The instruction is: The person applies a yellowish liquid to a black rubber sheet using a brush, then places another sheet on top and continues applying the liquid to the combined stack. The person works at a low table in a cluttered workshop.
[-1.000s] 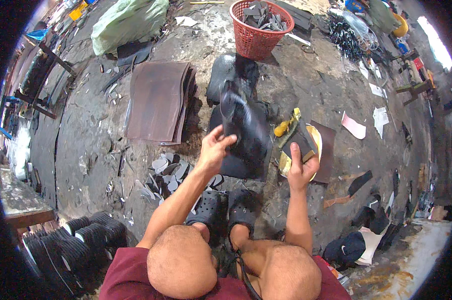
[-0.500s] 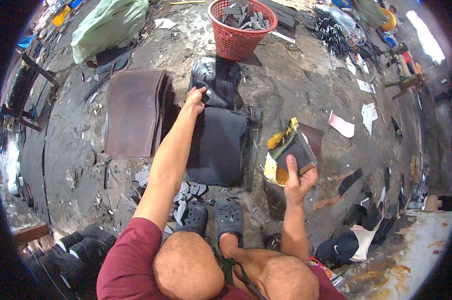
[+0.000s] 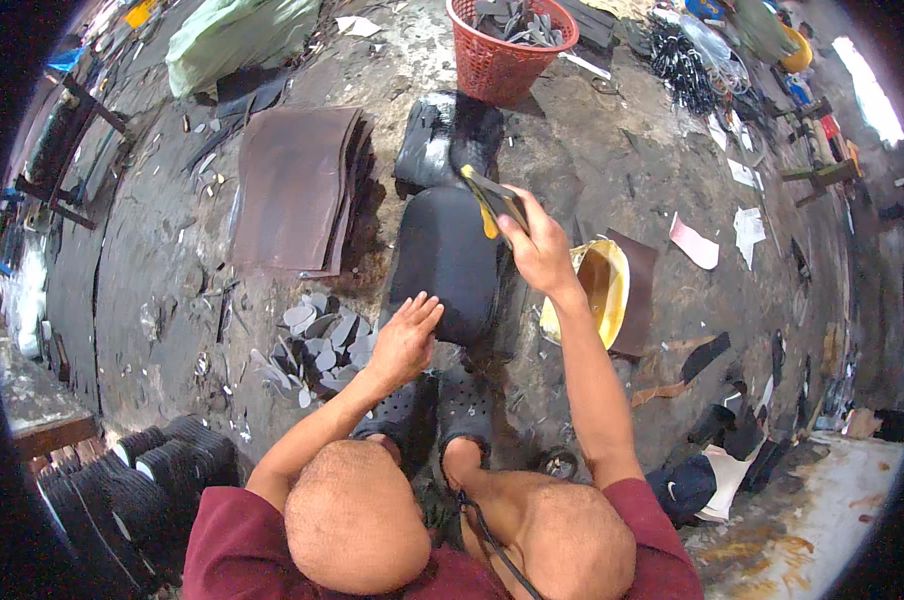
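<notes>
- The person squats on a grimy workshop floor point(image 3: 612, 170), both feet in dark perforated clogs point(image 3: 442, 405), with a black rubber sheet point(image 3: 442, 255) laid flat on the ground straight ahead.
- The left hand point(image 3: 404, 340) lies palm down, fingers spread and holding nothing, on the near edge of that sheet, pinning it.
- The right hand point(image 3: 537, 245) is closed around a flat dark brush point(image 3: 492, 200) with a yellow-stained edge, held over the sheet's right side, just above it or touching it; contact cannot be told.
- A yellow tub of glue point(image 3: 592, 290) sits just right of the sheet on a brown scrap point(image 3: 637, 290), near the right wrist.
- A second black piece point(image 3: 437, 140) lies beyond the sheet, with a red mesh basket point(image 3: 507, 45) of dark offcuts behind it.
- A stack of brown sheets point(image 3: 292, 185) lies to the left; small grey cut pieces point(image 3: 317, 340) are scattered beside the left hand.
- Judgement: the step in hand looks like coating the black sheet with adhesive, the stroke about to begin or just under way.
- The next move likely calls for drawing the brush evenly across the surface while the left palm keeps the sheet from sliding, and for keeping drips off the surrounding floor.
</notes>
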